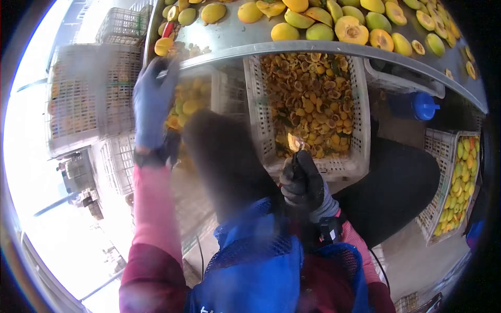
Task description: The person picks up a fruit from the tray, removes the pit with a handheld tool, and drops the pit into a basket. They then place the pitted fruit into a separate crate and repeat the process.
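Observation:
My left hand (155, 96), in a blue-grey glove and smeared by motion, reaches up to the left edge of the metal table; its fingers are too blurred to read. Just beyond it lies a yellow-orange fruit (164, 46), with a red-handled tool (167, 29) beside it. My right hand (301, 182), in a dark grey glove, is closed around the dark handle of a small tool, above the near end of the crate of pits and scraps (360, 104). A pale yellow piece (295, 142) shows at the tool's tip.
Whole and halved yellow-green fruits (352, 30) lie on the metal table (250, 49). Crates (78, 94) are stacked at left. A blue lidded jug (425, 106) stands at right, near a crate of fruits (436, 180). My knees flank the middle crate.

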{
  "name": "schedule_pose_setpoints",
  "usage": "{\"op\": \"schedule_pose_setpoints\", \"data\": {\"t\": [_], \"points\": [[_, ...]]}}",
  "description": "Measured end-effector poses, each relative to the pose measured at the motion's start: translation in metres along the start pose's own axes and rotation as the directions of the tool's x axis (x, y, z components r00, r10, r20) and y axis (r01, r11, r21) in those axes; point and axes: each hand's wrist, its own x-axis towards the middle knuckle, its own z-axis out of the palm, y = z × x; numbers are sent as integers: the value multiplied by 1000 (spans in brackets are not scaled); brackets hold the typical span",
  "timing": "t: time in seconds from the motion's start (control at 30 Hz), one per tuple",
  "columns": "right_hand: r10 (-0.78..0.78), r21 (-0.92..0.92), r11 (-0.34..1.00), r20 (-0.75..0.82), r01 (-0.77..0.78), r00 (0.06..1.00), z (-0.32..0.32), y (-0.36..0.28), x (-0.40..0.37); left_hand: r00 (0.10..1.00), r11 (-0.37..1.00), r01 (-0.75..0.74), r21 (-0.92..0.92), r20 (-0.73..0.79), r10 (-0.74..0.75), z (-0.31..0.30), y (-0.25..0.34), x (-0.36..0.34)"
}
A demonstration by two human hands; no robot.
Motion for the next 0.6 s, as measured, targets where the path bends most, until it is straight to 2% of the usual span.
{"op": "schedule_pose_setpoints", "data": {"t": [0.03,0.07,0.1,0.13,0.17,0.2,0.23,0.27,0.3,0.33,0.37,0.4,0.43,0.47,0.5,0.57,0.6], "points": [[15,56,998,-70,-11,997,1,0,2,982,979,-182,-86,33,185,20,14,20],[-13,18,1000,-74,14,997,2,-1,4,972,973,-212,-88,88,220,33,61,31],[-46,-17,999,-80,44,996,4,-3,5,866,866,-500,13,-8,500,58,86,49],[-83,-51,996,-88,79,993,5,-4,6,725,726,-687,-5,44,687,75,120,68],[-122,-87,990,-108,113,987,4,-3,7,772,807,-578,-119,243,588,70,170,66],[-163,-124,981,-127,147,978,3,-2,10,654,669,-729,-146,139,743,97,193,83],[-205,-163,970,-142,181,968,4,-3,12,554,564,-808,-173,106,826,112,215,88],[-201,-169,970,-137,177,970,7,-6,12,546,581,-801,-142,224,808,131,238,98],[-197,-179,969,-129,173,972,10,-12,12,453,581,-792,-185,460,764,158,252,108],[-191,-189,968,-120,166,974,14,-16,11,461,448,-888,105,196,866,211,240,109],[-259,-230,950,-195,213,946,16,-16,14,411,410,-910,60,253,876,206,241,111],[-311,-255,932,-189,259,931,16,-17,14,353,367,-930,12,309,883,195,238,109],[-364,-281,909,-179,307,914,15,-20,15,387,407,-912,56,447,806,169,247,106],[-408,-307,887,-170,346,897,17,-22,14,377,404,-915,29,423,824,170,240,111],[-424,-376,873,-270,310,865,22,-23,12,241,227,-970,91,521,819,171,237,118],[-420,-407,864,-261,295,869,22,-25,12,137,54,-988,143,675,725,155,231,120],[-414,-421,862,-259,284,873,20,-25,10,191,115,-981,157,659,728,152,219,123]]}}
